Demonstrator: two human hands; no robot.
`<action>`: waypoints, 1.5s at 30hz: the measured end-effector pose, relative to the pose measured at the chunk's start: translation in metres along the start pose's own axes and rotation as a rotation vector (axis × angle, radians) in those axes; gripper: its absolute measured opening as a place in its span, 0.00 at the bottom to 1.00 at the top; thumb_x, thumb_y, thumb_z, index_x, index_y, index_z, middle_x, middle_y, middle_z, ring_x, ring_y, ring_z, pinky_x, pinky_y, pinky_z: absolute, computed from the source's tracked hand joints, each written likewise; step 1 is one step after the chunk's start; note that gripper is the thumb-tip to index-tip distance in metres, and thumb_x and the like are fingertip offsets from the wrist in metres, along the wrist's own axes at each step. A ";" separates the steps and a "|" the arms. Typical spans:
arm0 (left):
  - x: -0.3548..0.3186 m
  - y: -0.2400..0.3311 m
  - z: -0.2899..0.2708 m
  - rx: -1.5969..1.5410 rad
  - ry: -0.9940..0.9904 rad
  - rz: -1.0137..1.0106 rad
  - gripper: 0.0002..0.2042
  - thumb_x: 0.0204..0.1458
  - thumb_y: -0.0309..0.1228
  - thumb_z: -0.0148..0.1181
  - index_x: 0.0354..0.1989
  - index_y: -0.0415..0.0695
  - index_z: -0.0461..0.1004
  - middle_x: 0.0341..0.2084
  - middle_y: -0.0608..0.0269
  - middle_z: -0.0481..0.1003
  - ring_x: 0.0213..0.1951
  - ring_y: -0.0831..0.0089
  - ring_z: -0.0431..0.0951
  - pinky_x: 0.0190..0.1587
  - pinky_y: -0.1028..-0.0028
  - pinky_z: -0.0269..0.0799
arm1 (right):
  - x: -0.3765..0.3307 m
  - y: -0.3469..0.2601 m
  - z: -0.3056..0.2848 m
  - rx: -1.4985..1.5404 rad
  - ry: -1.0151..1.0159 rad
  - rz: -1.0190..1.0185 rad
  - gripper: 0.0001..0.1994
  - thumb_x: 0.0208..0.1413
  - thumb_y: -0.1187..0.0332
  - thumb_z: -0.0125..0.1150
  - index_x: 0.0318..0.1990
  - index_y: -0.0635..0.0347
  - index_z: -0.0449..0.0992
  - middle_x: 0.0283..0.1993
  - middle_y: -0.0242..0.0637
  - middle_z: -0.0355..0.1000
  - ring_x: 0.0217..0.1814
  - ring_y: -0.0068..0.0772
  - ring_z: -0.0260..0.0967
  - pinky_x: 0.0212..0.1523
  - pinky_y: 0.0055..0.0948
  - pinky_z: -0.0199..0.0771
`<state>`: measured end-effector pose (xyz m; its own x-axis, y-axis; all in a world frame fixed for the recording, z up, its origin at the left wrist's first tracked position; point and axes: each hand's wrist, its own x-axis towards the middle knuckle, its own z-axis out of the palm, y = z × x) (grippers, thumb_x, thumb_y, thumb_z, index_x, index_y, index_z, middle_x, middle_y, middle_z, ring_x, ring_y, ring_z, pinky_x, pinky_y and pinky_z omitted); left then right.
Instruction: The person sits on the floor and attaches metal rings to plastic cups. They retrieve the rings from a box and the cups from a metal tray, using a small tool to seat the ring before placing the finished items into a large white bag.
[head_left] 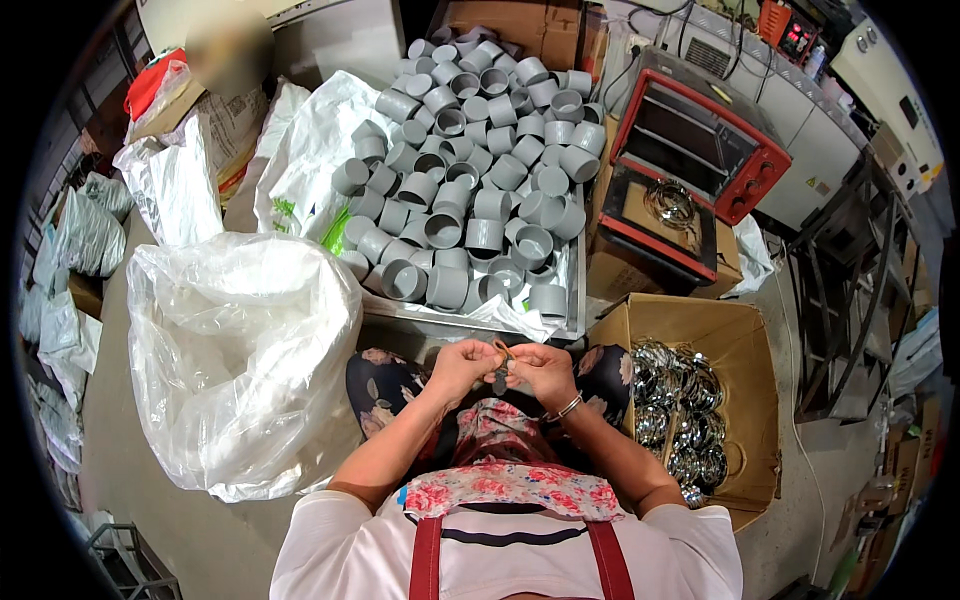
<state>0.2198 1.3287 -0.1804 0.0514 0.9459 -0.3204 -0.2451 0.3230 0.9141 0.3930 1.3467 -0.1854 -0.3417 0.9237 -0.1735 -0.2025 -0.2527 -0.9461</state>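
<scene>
A small dark piece (499, 378), too small to be identified, is pinched between the fingertips of the left hand (462, 365) and the right hand (540, 368), which are brought together just above the lap, in front of the near edge of the tray (578, 262). A thin orange band (503, 349) appears to be looped over the fingers, though this cannot be told for certain. Since the piece is held only at the fingertips and over the knees, it could be lost by a slip, and would likely be dropped into the folds of the flowered cloth or onto the floor. The grey caps (470, 170) are heaped high on the tray, so a nudge of the near edge could send some rolling off. The open cardboard box (745, 345) of shiny metal rings (680, 420) stands just beside the right elbow and could be knocked by it.
</scene>
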 end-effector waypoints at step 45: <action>-0.052 0.042 0.042 0.749 -0.077 0.476 0.10 0.45 0.21 0.55 0.37 0.37 0.65 0.26 0.53 0.68 0.28 0.62 0.71 0.32 0.67 0.68 | 0.057 0.020 0.015 0.611 -0.044 0.075 0.11 0.58 0.64 0.49 0.38 0.62 0.74 0.34 0.38 0.73 0.32 0.34 0.71 0.33 0.28 0.74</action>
<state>0.2478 1.2942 -0.1146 0.1768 0.9759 0.1277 0.4384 -0.1943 0.8775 0.3559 1.3898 -0.2097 -0.4099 0.8877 -0.2099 -0.6613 -0.4477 -0.6019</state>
